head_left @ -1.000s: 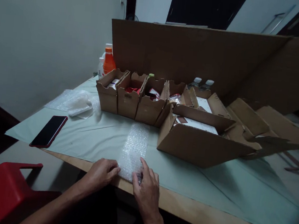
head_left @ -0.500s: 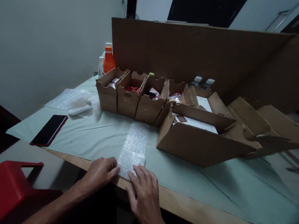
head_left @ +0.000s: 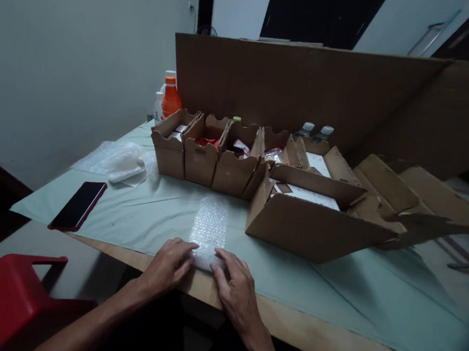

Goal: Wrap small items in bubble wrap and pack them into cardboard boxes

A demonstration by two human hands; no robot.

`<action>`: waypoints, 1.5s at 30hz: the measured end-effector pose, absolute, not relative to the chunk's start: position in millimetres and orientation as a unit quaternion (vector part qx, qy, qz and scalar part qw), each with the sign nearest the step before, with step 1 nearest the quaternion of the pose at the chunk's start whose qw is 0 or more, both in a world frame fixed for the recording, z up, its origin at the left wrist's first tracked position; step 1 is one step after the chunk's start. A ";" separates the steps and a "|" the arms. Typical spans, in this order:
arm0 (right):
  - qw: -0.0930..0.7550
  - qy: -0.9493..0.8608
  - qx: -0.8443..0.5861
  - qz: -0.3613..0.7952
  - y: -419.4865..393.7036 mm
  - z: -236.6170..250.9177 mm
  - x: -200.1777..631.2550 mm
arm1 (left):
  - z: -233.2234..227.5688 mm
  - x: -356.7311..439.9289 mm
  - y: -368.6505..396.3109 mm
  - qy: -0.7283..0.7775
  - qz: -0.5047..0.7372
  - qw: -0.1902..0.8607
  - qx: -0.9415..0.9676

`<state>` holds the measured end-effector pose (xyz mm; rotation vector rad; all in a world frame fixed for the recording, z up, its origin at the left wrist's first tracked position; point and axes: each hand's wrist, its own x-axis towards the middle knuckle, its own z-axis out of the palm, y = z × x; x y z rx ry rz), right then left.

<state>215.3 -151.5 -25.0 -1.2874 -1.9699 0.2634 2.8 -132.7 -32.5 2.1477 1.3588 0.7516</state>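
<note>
A strip of clear bubble wrap [head_left: 210, 220] lies flat on the table, its near end folded over into a thicker roll by the table's front edge. My left hand [head_left: 170, 263] grips the left side of that folded end between thumb and fingers. At the right side, my right hand [head_left: 234, 281] holds it the same way, fingers on top and thumb toward me. Whatever may be inside the fold cannot be made out.
Several cardboard bins [head_left: 235, 170] with packets stand behind the strip. A larger cardboard box [head_left: 312, 228] sits to the right. On the left are a phone [head_left: 78, 205], more bubble wrap [head_left: 124, 164] and an orange bottle [head_left: 170, 99]. A red stool [head_left: 7, 297] stands below.
My right hand has moved from lying over the wrap to its right edge. The near end is now folded into a shorter, thicker roll, with both hands on its sides.
</note>
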 end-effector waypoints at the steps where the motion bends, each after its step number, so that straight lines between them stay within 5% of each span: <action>1: 0.388 -0.767 -0.505 0.080 -153.7 -25.1 217.1 | -33.5 3.0 -129.9 0.509 0.281 0.248 0.775; 6: 0.369 -0.804 -0.466 -0.026 -166.9 -28.5 217.2 | -38.6 5.3 -122.2 0.528 0.282 0.234 0.766; 11: 0.295 -0.823 -0.485 -0.033 -157.0 -37.1 211.6 | -39.9 6.5 -124.5 0.521 0.326 0.176 0.769; 16: 0.329 -0.815 -0.476 -0.013 -152.5 -34.2 213.3 | -38.3 -4.4 -135.4 0.438 0.316 0.138 0.830; 23: 0.337 -0.789 -0.503 0.105 -154.5 -22.7 217.9 | -29.5 -6.9 -136.7 0.447 0.308 0.221 0.810; 35: 0.276 -0.830 -0.484 0.020 -156.7 -32.1 219.6 | -36.3 -2.1 -135.8 0.449 0.307 0.139 0.827; 45: 0.320 -0.809 -0.491 0.049 -165.1 -24.3 223.4 | -24.8 -1.0 -125.2 0.430 0.281 0.239 0.824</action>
